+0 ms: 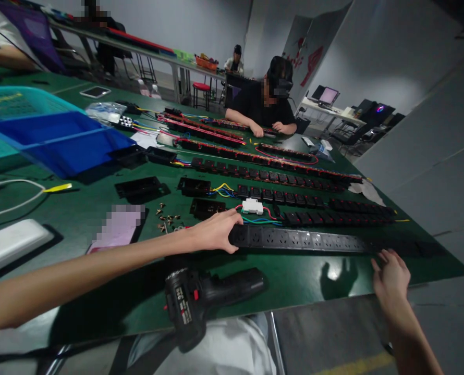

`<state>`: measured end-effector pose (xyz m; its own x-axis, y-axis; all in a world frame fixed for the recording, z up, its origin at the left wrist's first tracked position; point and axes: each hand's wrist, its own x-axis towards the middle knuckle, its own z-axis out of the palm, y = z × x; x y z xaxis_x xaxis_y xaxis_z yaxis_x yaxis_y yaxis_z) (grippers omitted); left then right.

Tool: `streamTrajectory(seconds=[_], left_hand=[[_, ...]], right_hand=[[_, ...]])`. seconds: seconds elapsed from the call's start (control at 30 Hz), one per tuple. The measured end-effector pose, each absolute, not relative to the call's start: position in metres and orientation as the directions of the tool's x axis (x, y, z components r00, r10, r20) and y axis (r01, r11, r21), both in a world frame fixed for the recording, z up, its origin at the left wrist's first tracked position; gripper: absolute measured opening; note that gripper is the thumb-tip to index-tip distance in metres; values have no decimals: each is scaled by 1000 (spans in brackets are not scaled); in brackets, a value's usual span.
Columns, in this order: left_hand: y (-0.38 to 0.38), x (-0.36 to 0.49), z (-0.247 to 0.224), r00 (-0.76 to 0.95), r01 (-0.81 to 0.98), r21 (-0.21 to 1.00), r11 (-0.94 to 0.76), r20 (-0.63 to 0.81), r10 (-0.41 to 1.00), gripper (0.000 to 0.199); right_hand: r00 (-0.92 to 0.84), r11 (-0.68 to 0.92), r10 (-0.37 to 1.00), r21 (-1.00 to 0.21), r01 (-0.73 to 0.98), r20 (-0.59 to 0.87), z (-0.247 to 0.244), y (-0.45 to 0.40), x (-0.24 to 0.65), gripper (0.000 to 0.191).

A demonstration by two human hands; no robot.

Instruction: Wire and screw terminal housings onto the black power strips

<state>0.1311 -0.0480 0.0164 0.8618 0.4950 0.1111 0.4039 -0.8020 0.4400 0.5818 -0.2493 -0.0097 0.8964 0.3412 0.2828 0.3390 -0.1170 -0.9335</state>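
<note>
A long black power strip (298, 241) with a row of sockets lies across the green workbench (333, 281) near its front edge. My left hand (214, 232) grips the strip's left end from above. My right hand (390, 278) sits at the far end, fingers apart, with the fingertips at the strip's near edge. A black cordless drill (212, 299) lies close to the bench edge below my left forearm. Just beyond the strip, a white wired connector block (252, 206) trails red, green and blue wires.
Several partly built power strips with red switches (279, 177) run across the bench. Black housings (138, 187), loose brass fittings (167, 219), a blue tray (68, 140) and a teal basket (13, 104) lie to the left. A co-worker (263, 104) works across the bench.
</note>
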Motion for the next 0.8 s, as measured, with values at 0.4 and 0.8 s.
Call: streamTrajectory(seconds=[0.4, 0.8], left_hand=[[-59, 161, -2, 868, 456, 371, -809, 16, 497, 60], [35, 9, 36, 668, 705, 89, -704, 250, 701, 43]], right_hand=[[-209, 328, 926, -392, 860, 316, -10, -179, 401, 40], [-351, 394, 897, -126, 910, 268, -31, -158, 379, 53]])
